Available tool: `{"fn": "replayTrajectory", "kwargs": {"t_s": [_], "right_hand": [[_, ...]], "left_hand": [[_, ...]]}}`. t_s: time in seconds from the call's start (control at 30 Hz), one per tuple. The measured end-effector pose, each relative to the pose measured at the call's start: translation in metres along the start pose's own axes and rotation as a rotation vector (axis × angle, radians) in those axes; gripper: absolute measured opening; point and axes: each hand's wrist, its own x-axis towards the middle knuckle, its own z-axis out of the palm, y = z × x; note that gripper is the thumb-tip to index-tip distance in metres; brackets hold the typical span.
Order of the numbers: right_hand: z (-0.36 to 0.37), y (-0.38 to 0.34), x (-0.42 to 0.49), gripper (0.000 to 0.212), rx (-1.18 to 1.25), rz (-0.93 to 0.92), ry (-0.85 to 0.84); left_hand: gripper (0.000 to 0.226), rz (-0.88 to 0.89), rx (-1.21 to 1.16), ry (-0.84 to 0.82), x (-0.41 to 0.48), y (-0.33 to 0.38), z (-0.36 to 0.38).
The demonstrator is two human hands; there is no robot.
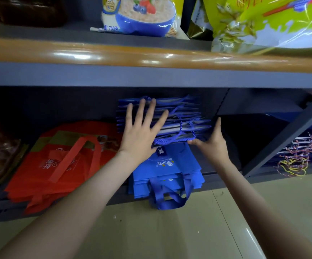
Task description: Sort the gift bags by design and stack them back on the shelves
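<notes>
The grey shelving fills the view, and the sorting goes on in its lower bay. On the left of that bay lies a broad pile of red fabric bags, floppy and light, with strap handles that flop over the front. Right of it sits a smaller pile of blue fabric bags, whose near ends and loop handles hang past the shelf lip.

On top of these rests the stack of blue paper gift bags, folded flat. Singly they look light and fairly stiff. Together they likely have some weight, and their glossy faces could slide and fan out. The best hold is probably both sides of the stack squeezed together, not the cords.

The left hand lies flat on the stack's left near face with its fingers spread wide, pressing and gripping nothing. The right hand braces the stack's right side with one finger straight up and the thumb laid along the lower near corner. Its other fingers are hidden.

The thin rope handles dangle loose at the near edge and could snag.
</notes>
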Motion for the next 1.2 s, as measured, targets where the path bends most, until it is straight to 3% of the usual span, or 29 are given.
{"fn": "replayTrajectory", "kwargs": {"t_s": [0.17,0.27,0.4,0.57,0.7,0.83,1.2], "right_hand": [[0.006,0.026,-0.007,0.165,0.051,0.1,-0.155],[0.01,0.05,-0.007,0.163,0.021,0.137,-0.256],[0.007,0.044,-0.021,0.166,0.037,0.223,-0.227],[0.007,0.033,-0.028,0.133,0.066,0.207,-0.105],[0.007,0.029,-0.031,0.119,0.073,0.138,-0.044],[0.013,0.029,-0.04,0.098,-0.016,-0.002,-0.079],[0.014,0.044,-0.088,0.112,0.133,0.009,-0.382]], "left_hand": [[0.125,0.032,-0.04,-0.09,-0.017,0.017,0.004],[0.131,0.023,-0.04,-0.122,-0.027,0.029,0.008],[0.134,-0.018,-0.059,-0.142,-0.032,0.035,0.011],[0.138,-0.03,-0.066,-0.173,-0.028,0.031,0.008],[0.132,0.055,-0.069,-0.208,-0.03,0.027,0.005],[0.135,0.122,-0.133,-0.295,-0.045,0.033,0.005],[0.146,0.046,-0.179,-0.238,-0.069,0.078,0.044]]}}
